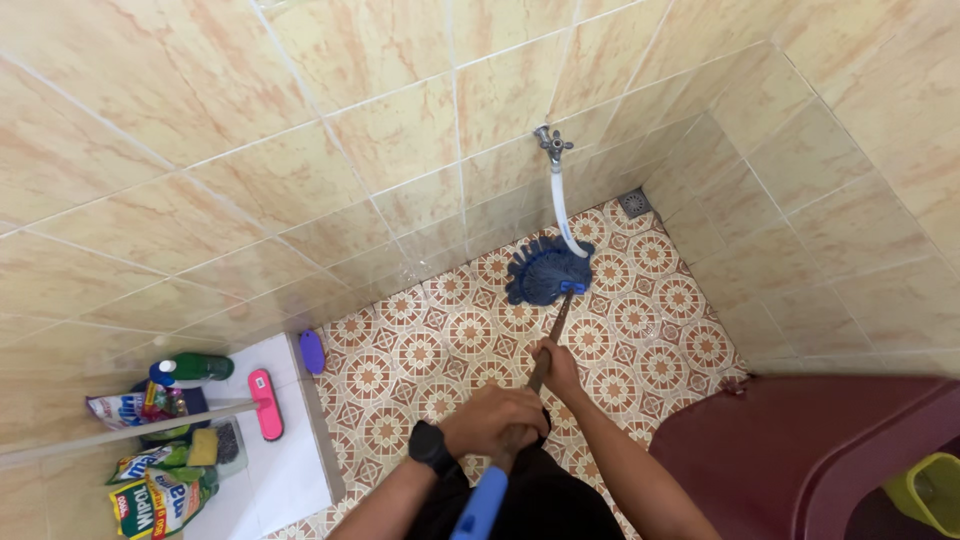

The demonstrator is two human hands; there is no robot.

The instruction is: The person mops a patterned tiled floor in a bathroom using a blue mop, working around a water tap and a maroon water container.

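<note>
- Left hand (495, 420) clamps round the mop handle (545, 350), nearest the body; a black watch (432, 447) sits on that wrist.
- Right hand (557, 365) grips the same handle just beyond, at 1 o'clock.
- Blue mop head (545, 272) lies on the patterned floor (440, 350) at 12 o'clock, under the hose (562, 215) from the tap (551, 143).
- Pink brush (265, 404) lies at 9 o'clock.
- Maroon tub (800, 450) stands at 3 o'clock.

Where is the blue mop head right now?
In the head view, the blue mop head lies on the patterned floor near the far wall, right under the white hose hanging from the tap.
</note>
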